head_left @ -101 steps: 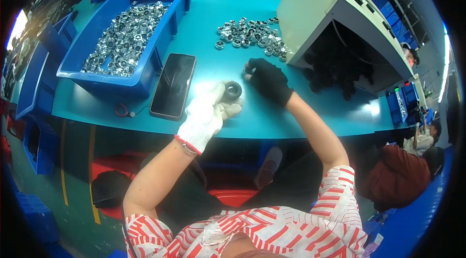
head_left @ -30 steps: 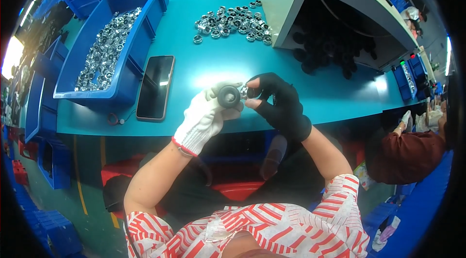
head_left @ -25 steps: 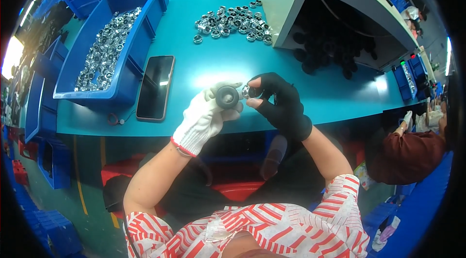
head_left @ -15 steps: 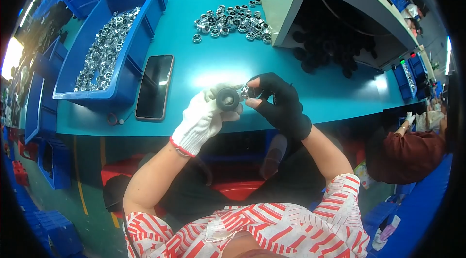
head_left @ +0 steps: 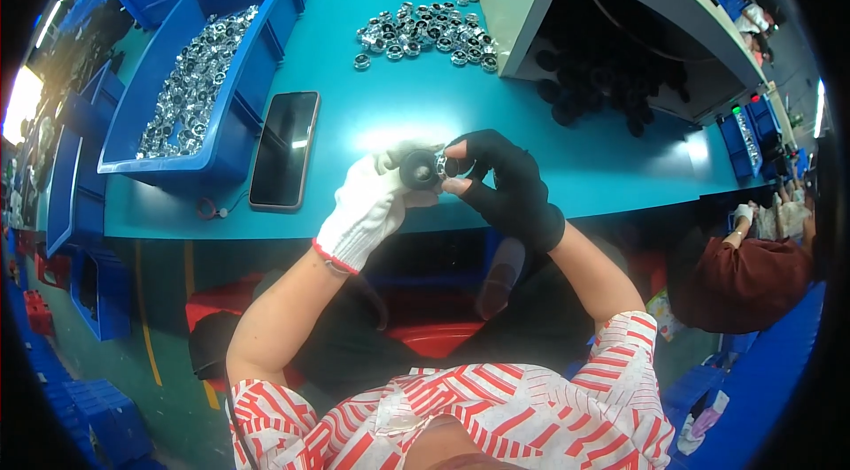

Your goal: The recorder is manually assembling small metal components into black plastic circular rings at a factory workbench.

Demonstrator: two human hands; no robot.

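Note:
My left hand (head_left: pixel 372 204), in a white knit glove with a red cuff, is closed around a round black knob-like part (head_left: pixel 419 170) with a pale centre. Just to its right, my right hand (head_left: pixel 512 188), in a black fingerless glove, pinches a shiny chrome ring (head_left: pixel 454 165) between thumb and forefinger. The ring and the black part are side by side; whether they touch I cannot tell. Beyond my hands, a pile of chrome rings (head_left: pixel 429 32) with dark centres lies on the turquoise table (head_left: pixel 354 107).
A blue bin (head_left: pixel 199 171) of chrome rings stands at the left, with a phone (head_left: pixel 284 151) beside it. At the right, an open-fronted beige housing (head_left: pixel 522 10) holds black parts (head_left: pixel 611 89). Another person (head_left: pixel 753 280) sits at the far right.
Both hands stay close together above the table's near edge, shifting only slightly. The black part has turned a little, and the chrome ring remains in my right fingers.

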